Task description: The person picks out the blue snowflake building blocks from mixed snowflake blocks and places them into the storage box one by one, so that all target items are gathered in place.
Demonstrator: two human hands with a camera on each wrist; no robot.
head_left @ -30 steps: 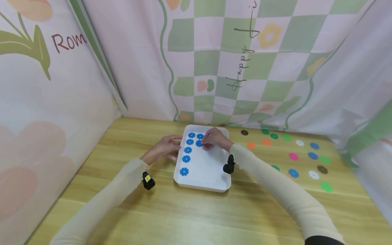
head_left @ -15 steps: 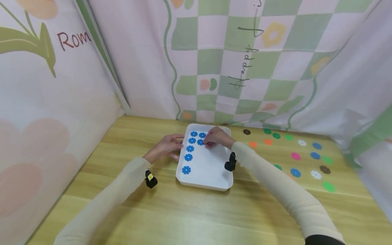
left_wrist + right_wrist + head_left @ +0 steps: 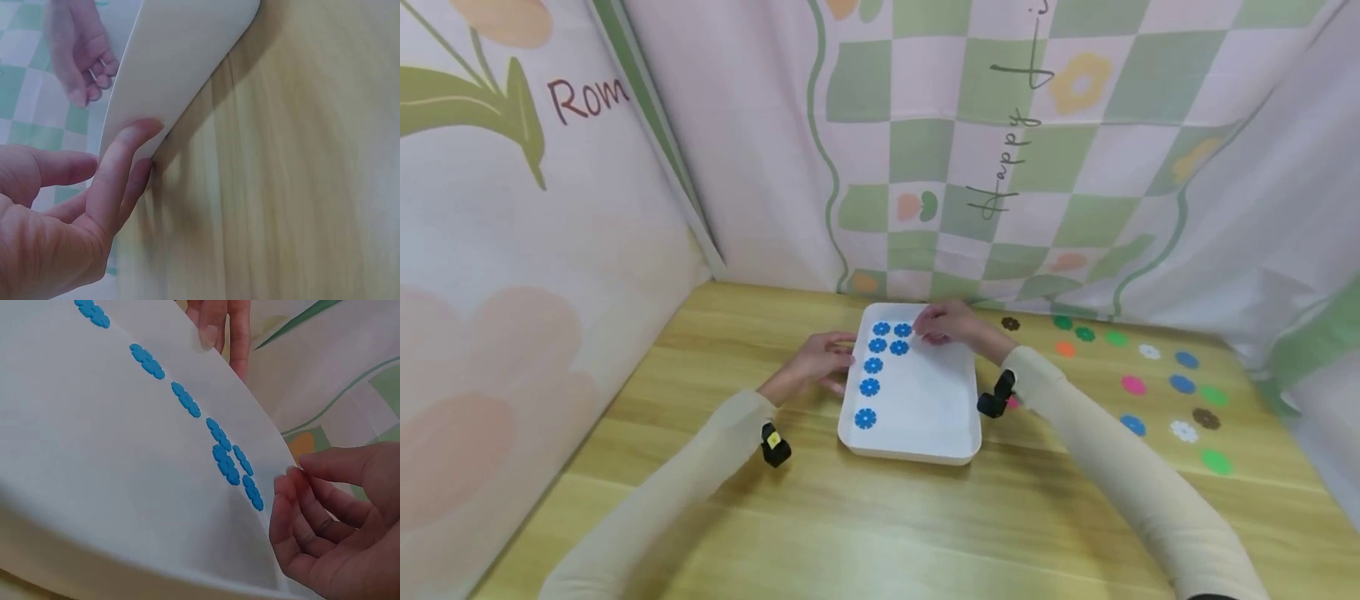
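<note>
A white rectangular tray [image 3: 925, 408] lies on the wooden table. Inside it, blue flower-shaped plastic discs [image 3: 872, 365] form a left column of several and a second column of two at the far end. My left hand [image 3: 812, 364] rests its fingers against the tray's left wall; in the left wrist view fingertips touch the outer side, with one at the rim. Over the tray's far right part hovers my right hand [image 3: 951, 322], beside the upper disc of the second column. Its fingers bend loosely, and the right wrist view shows nothing between thumb and fingertips [image 3: 294, 478].
Right of the tray, loose discs are scattered on the table: blue [image 3: 1182, 383], white [image 3: 1184, 431], brown [image 3: 1206, 418], green [image 3: 1216, 462], pink [image 3: 1133, 384] and orange [image 3: 1065, 348]. A checkered curtain [image 3: 985, 192] hangs behind the table.
My right hand has come away from the lower disc of the second column, moving up and right. That disc stays in the tray. The left hand keeps its place at the tray wall.
</note>
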